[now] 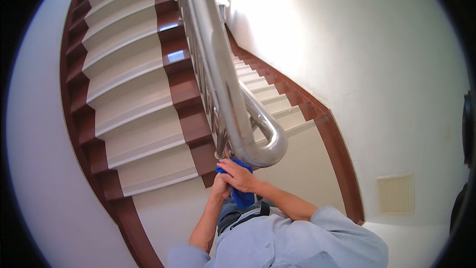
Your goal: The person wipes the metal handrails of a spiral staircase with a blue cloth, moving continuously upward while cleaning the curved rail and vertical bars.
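Both hands are together in front of my waist, just below the curved end of the steel handrail (270, 151). A bright blue cloth (243, 199) is bunched between them, its lower part hanging toward my belt. My left hand (221, 187) is closed on the cloth from the left side; its fingertips are mostly hidden. Over the top lies my right hand (239, 176), its fingers pressed together across the cloth and touching the left hand. The handrail's bend stands just beyond the right hand, and I cannot tell if they touch.
Left of the handrail, steps (141, 119) with cream treads and dark red borders climb away. Another flight (270, 94) descends on its right. A white wall (386, 94) with a cream vent cover (395, 193) rises on the right. Pale landing floor (297, 168) lies around me.
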Demonstrator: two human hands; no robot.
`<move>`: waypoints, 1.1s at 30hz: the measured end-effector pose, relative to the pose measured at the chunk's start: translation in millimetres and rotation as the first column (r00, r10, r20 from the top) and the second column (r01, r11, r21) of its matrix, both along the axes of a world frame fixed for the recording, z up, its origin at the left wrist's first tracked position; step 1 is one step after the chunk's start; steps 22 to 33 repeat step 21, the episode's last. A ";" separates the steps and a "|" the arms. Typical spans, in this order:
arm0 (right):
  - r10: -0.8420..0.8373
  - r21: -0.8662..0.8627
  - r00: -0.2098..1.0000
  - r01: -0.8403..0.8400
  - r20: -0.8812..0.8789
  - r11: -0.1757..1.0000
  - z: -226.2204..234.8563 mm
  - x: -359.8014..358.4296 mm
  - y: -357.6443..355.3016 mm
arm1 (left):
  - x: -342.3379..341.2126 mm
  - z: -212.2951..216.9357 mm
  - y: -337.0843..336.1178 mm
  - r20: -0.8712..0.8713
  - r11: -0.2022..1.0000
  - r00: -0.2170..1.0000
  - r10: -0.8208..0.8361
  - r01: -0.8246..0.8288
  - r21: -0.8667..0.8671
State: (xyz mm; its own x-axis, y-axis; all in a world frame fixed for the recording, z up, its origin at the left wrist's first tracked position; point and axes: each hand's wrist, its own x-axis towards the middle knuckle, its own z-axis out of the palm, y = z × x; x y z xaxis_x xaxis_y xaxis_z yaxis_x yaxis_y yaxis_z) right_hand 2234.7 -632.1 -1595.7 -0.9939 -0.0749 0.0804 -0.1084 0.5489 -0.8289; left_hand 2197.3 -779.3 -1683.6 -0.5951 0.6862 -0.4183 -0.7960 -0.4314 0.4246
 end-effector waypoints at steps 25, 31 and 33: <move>0.095 0.080 0.494 -0.052 -0.864 0.995 408.3 170.2 342.2 | 37.7 304.4 13.3 -0.990 0.649 -0.043 -0.132 -0.759 -0.054; 0.095 0.080 0.494 -0.052 -0.864 0.995 408.3 170.2 342.2 | 37.7 304.4 13.3 -0.990 0.649 -0.043 -0.132 -0.759 -0.054; 0.095 0.080 0.494 -0.052 -0.864 0.995 408.3 170.2 342.2 | 37.7 304.4 13.3 -0.990 0.649 -0.043 -0.132 -0.759 -0.054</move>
